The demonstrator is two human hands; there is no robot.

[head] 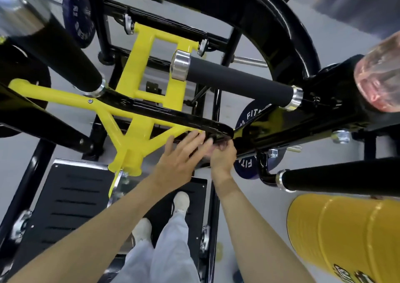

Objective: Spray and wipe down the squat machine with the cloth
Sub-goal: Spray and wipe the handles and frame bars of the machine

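The squat machine (138,101) fills the view, its yellow frame running up and left from both hands. Both are up at its black bar (173,115). The left hand (181,157) is spread wide, fingers straight, tips at the bar's lower edge. The right hand (223,156), touching it, has its fingers curled in at the bar's rounded end; what it grips, I can't tell. Just beyond the hands sits a padded roller (238,81). A blue weight plate (249,166) is just right of the right hand. Below the wrists is the black footplate (71,191), with pale shoes (181,200) on it. A yellow drum (346,235) stands right of the right forearm.
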